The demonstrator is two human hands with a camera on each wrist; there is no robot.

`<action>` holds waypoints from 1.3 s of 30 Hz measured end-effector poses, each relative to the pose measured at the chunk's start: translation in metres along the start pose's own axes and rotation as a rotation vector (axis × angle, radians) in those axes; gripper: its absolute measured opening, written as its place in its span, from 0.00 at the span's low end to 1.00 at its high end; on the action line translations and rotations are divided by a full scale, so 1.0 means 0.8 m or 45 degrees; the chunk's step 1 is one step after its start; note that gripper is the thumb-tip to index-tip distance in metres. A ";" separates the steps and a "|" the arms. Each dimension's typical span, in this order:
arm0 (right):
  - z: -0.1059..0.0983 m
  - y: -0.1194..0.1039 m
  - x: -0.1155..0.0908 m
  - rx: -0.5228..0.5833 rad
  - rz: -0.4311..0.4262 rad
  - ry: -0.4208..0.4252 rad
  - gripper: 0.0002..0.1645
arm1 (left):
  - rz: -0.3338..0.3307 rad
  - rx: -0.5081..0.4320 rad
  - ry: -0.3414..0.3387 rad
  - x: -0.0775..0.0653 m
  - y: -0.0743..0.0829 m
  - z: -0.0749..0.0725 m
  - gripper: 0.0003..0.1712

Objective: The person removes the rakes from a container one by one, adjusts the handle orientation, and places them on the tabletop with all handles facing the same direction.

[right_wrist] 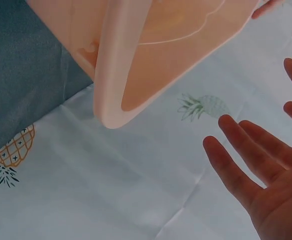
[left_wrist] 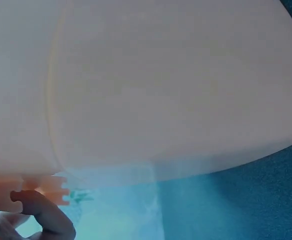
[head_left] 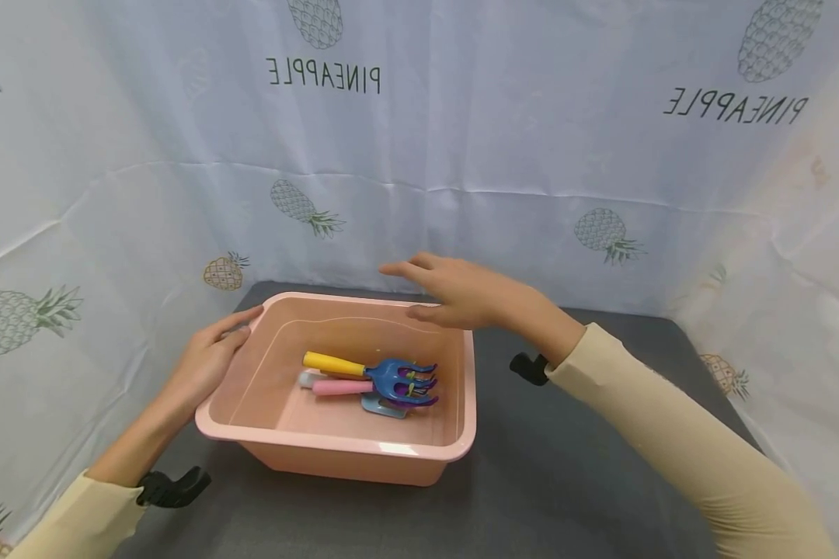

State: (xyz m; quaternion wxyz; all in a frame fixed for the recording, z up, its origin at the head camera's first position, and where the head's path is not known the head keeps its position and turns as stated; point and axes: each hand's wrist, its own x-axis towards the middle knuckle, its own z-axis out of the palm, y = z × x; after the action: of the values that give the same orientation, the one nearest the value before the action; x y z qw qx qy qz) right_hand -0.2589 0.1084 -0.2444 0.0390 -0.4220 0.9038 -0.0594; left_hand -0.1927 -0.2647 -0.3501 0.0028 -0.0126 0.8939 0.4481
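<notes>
Pale curtain (head_left: 489, 140) hung behind and along both sides of dark grey table (head_left: 531, 466). Pineapple prints (head_left: 600, 230) and reversed "PINEAPPLE" lettering (head_left: 324, 75) marked curtain. Horizontal crease (head_left: 492, 192) crossed back. Light looked bluish at back, warmer at right.

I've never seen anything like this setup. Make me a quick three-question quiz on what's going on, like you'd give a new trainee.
1. Multiple choice: what colour is the handle of the topmost blue fork in the pink basin?
A) green
B) yellow
C) white

2. True or false: the right hand is resting on the blue fork.

3. Fill in: the ____ hand grips the pink basin.

Key
1. B: the yellow handle runs into the blue fork's head.
2. False: the right hand is up by the far right corner, and the right wrist view shows its fingers clear of the pink basin.
3. Left: the left hand is at the basin's left edge.
</notes>
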 end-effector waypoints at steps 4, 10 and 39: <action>0.001 -0.003 0.005 -0.001 0.006 -0.018 0.40 | 0.018 0.001 -0.001 0.006 0.000 0.000 0.31; 0.002 -0.008 0.015 0.027 -0.012 -0.044 0.39 | 0.069 0.002 -0.003 0.010 -0.004 0.002 0.30; 0.023 -0.036 0.091 0.306 -0.158 -0.163 0.29 | 0.091 -0.251 -0.045 0.013 -0.019 0.002 0.31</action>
State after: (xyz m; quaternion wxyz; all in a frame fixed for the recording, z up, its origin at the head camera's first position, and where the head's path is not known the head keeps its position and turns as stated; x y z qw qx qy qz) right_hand -0.2810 0.0329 -0.2598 0.1431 -0.4724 0.8580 -0.1425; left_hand -0.2030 -0.2728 -0.3637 0.0014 0.0269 0.8453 0.5337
